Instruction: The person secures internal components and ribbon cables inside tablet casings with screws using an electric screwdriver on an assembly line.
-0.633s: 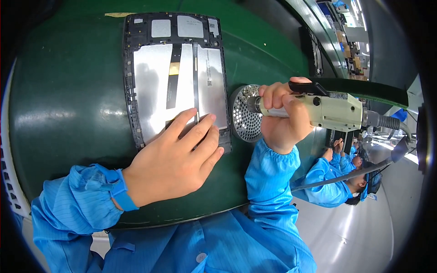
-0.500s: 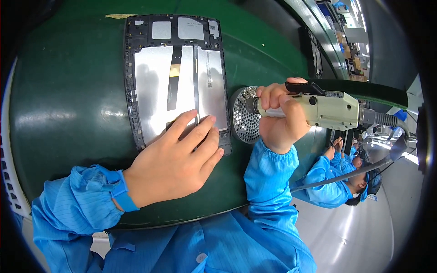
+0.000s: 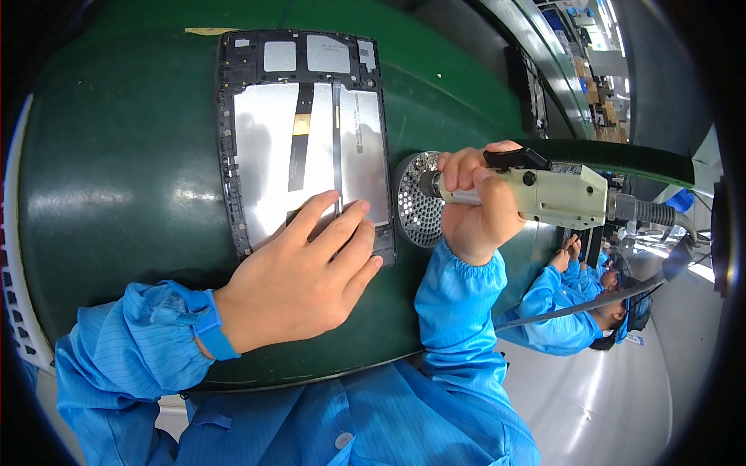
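A tablet body point(image 3: 260, 140) with its back off lies on the green work surface, showing silver panels, a black frame and a flat ribbon strip. My left hand point(image 3: 299, 283) rests on its lower end, fingers stretched out and holding nothing. To the right, my right hand point(image 3: 482, 194) is wrapped round a cream electric screwdriver point(image 3: 571, 190) with a black lever, held nearly level. Its front end points left over a round perforated metal dish point(image 3: 420, 217) beside the tablet. Whether the bit touches the dish cannot be made out.
A cable point(image 3: 575, 305) runs from the screwdriver's rear down past my right sleeve. Another person in a blue smock point(image 3: 536, 326) works at the right. A strip of yellow tape point(image 3: 211, 31) lies on the green table point(image 3: 116, 241) beyond the tablet.
The view has shifted a little, so the tablet appears slightly lower and further right. Both hands keep the same pose, and the screwdriver stays over the dish.
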